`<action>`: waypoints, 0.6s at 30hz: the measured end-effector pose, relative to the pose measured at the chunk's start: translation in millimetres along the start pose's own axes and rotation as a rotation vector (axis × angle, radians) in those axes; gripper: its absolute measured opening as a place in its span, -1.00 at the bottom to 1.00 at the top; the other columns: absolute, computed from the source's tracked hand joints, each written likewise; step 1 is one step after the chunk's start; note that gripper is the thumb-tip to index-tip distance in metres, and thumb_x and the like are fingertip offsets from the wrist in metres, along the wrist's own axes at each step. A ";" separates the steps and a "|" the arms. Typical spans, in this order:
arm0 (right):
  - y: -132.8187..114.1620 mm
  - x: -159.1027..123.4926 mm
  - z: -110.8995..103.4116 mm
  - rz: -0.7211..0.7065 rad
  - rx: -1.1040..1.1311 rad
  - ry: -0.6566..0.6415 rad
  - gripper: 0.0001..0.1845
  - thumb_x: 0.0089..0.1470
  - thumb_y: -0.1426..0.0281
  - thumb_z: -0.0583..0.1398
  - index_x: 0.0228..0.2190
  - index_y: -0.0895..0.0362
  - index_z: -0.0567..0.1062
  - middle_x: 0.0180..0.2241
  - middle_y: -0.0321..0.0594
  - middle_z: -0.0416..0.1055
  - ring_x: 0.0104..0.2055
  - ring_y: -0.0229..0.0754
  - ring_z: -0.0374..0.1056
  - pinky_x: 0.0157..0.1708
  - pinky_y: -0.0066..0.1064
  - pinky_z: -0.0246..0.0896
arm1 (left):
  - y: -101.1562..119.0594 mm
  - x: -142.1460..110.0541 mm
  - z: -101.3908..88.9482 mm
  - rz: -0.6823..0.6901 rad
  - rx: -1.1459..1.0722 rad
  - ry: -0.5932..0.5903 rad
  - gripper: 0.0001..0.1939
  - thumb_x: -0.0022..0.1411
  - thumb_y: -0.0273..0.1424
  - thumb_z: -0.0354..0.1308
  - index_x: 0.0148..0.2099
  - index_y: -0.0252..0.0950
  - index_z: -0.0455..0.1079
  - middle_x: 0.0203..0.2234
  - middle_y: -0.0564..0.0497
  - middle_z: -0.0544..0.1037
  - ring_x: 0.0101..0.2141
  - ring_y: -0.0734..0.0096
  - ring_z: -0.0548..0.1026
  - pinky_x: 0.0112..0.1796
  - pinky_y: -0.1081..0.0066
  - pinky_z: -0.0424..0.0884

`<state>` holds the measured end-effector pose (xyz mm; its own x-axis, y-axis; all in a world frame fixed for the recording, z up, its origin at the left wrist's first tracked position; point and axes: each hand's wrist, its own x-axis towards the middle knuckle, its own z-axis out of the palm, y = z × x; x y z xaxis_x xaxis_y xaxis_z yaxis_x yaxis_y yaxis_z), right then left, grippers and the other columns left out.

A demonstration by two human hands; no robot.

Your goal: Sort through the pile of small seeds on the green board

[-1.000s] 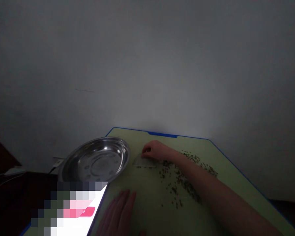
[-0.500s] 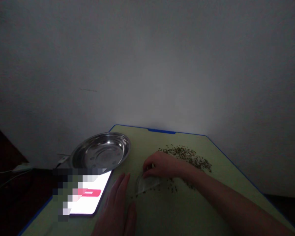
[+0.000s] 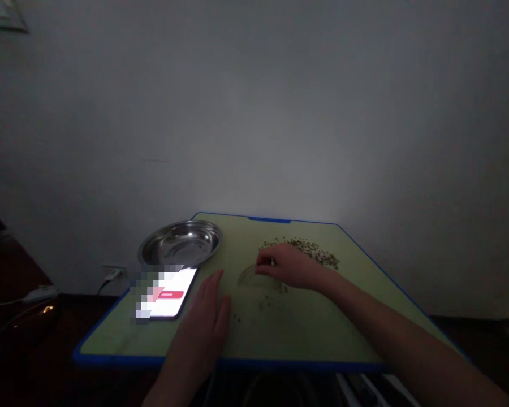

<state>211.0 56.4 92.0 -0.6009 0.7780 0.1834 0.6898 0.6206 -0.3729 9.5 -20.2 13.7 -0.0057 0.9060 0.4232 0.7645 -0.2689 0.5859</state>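
My right hand (image 3: 282, 263) pinches a clear, curved plastic piece (image 3: 248, 275) just above the table; its lower edge is blurred. Beyond and beside this hand lie small dark seeds or grains (image 3: 309, 247) in a loose spread, partly hidden by the hand and wrist. A few more dark grains (image 3: 265, 303) lie nearer me, below the plastic piece. My left hand (image 3: 207, 314) is held open over the table, fingers stretched forward and thumb apart, with nothing in it. It is between the lit phone and the loose grains.
A shiny steel basin (image 3: 182, 246) stands at the table's back left. In front of it lies a phone (image 3: 169, 305) with a bright screen, partly pixelated. The pale green table (image 3: 314, 333) has a blue rim and meets a grey wall (image 3: 254, 113). A socket with a plug (image 3: 113, 273) is at left.
The view has tilted and drawn back, so the table's front edge now shows. My right hand still grips the plastic piece, which has shifted away from the nearer grains. My left hand stays open.
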 end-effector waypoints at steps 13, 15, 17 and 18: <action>14.4 -34.1 21.9 0.241 -0.015 0.123 -0.87 0.03 0.38 0.23 -0.49 0.16 0.53 -0.49 -0.25 0.47 -0.44 -0.27 0.30 -0.46 -0.49 0.03 | -1.0 1.1 1.4 -0.005 -0.036 0.040 -0.50 0.29 -0.25 -0.17 0.20 -0.35 0.16 0.08 -0.21 0.40 0.14 0.16 0.33 0.13 0.01 0.25; 18.3 -33.8 24.1 0.246 -0.009 0.124 -0.87 0.03 0.38 0.23 -0.49 0.16 0.53 -0.49 -0.25 0.47 -0.44 -0.27 0.30 -0.46 -0.49 0.03 | -1.3 0.8 0.9 -0.004 -0.050 0.049 -0.51 0.28 -0.26 -0.16 0.19 -0.34 0.17 0.08 -0.20 0.41 0.13 0.16 0.34 0.13 0.00 0.25; 25.0 -33.8 24.7 0.249 -0.012 0.122 -0.86 0.04 0.38 0.22 -0.49 0.16 0.53 -0.49 -0.24 0.47 -0.44 -0.26 0.31 -0.46 -0.49 0.05 | -0.7 0.6 0.0 -0.020 -0.067 0.046 -0.50 0.27 -0.25 -0.16 0.18 -0.36 0.18 0.08 -0.22 0.41 0.14 0.14 0.33 0.13 -0.02 0.24; 28.9 -33.8 24.1 0.259 -0.021 0.123 -0.86 0.04 0.38 0.22 -0.49 0.16 0.53 -0.49 -0.24 0.47 -0.44 -0.26 0.31 -0.45 -0.49 0.05 | -0.4 0.4 -0.4 -0.029 -0.081 0.040 -0.50 0.27 -0.24 -0.16 0.18 -0.36 0.17 0.09 -0.22 0.40 0.15 0.14 0.32 0.14 -0.02 0.23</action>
<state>241.5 45.8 53.2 -0.3511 0.9159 0.1944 0.8225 0.4009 -0.4034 8.9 -19.9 13.9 -0.0543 0.9003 0.4318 0.7092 -0.2696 0.6514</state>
